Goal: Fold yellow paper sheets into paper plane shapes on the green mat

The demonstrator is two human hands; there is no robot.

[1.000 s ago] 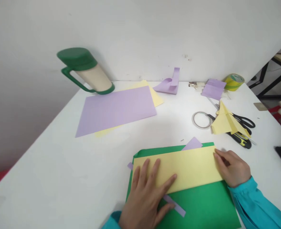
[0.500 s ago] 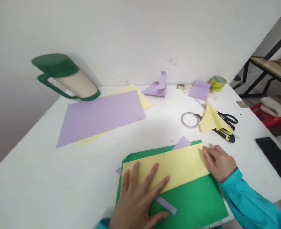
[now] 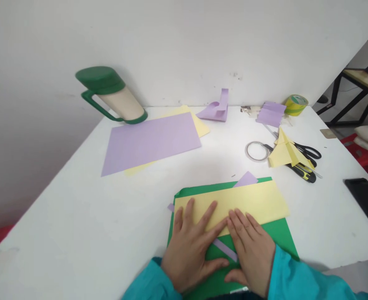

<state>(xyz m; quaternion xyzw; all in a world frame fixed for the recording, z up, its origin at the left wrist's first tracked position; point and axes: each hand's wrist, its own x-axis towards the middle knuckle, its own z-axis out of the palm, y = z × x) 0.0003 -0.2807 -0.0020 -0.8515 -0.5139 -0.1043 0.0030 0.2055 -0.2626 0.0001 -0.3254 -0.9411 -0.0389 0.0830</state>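
A long yellow paper (image 3: 259, 200), seemingly folded, lies across a green sheet (image 3: 280, 233). My left hand (image 3: 191, 246) is spread flat on the paper's left part. Beside it, my right hand (image 3: 249, 246) lies with its fingers straight and together on the paper's lower edge, fingertips touching the left forefinger or very near it. A narrow purple strip (image 3: 225, 250) shows between the hands on the green sheet. Behind the yellow paper's top edge pokes a purple paper corner (image 3: 246, 179). Parts of the green sheet are hidden under both hands.
At the back left, a green-lidded jug (image 3: 115, 96) stands by a purple sheet (image 3: 152, 141). On the right are a tape ring (image 3: 256, 151), a yellow paper plane (image 3: 286, 152) over scissors (image 3: 310, 152) and a utility knife (image 3: 305, 173), yellow tape (image 3: 295, 105) and a black phone (image 3: 365, 202).
My right hand has left the yellow paper's right end and moved left along it, its fingers straightening onto the lower edge. My left hand stays spread on the paper. The view has shifted slightly.
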